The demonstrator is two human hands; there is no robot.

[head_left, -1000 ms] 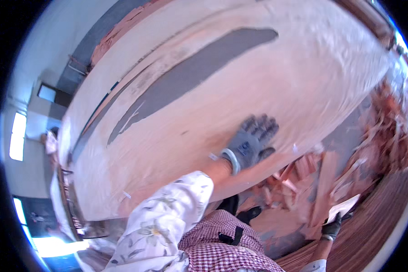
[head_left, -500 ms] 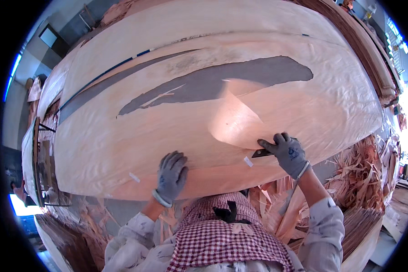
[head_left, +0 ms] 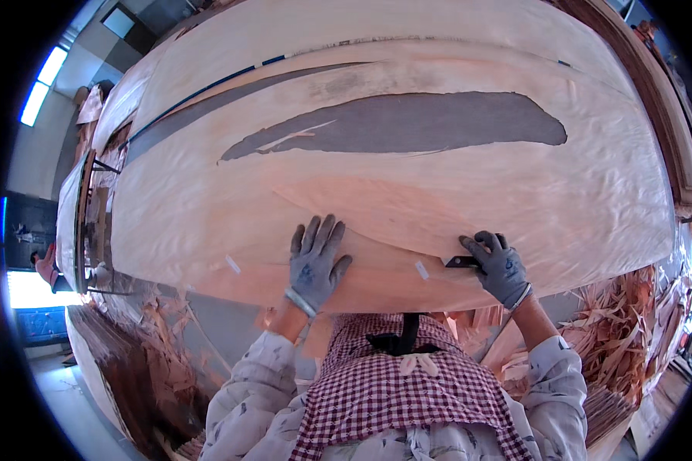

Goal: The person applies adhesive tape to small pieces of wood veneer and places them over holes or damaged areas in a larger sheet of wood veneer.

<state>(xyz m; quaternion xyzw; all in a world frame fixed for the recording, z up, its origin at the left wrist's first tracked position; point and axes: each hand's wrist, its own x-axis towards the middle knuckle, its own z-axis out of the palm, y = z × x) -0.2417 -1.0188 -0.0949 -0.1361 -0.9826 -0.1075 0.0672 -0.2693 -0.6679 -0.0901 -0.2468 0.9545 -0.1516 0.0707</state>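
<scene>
A broad, pale wood veneer sheet [head_left: 177, 207] spreads in front of me. My left hand [head_left: 314, 265], in a grey glove, lies flat on it with the fingers spread, beside the edge of a loose, pinkish veneer piece [head_left: 377, 209]. My right hand [head_left: 501, 270], gloved too, is closed round a knife [head_left: 460, 262] whose dark blade points left at that piece's right end; most of its handle is hidden by the fingers. Farther off, a long ragged opening [head_left: 415, 123] in the sheet shows a grey surface beneath.
A narrower grey gap [head_left: 207, 117] runs at the far left beside a blue-and-white strip [head_left: 223, 74]. Two small white tape pieces [head_left: 233, 265] sit near the front edge. Veneer scraps [head_left: 611, 319] heap at right. A person [head_left: 46, 269] is at the far left.
The loose veneer piece, lifted and curled before, now lies flat on the sheet. My left hand has moved forward and spread its fingers. The right hand still holds the knife; the whole view has shifted.
</scene>
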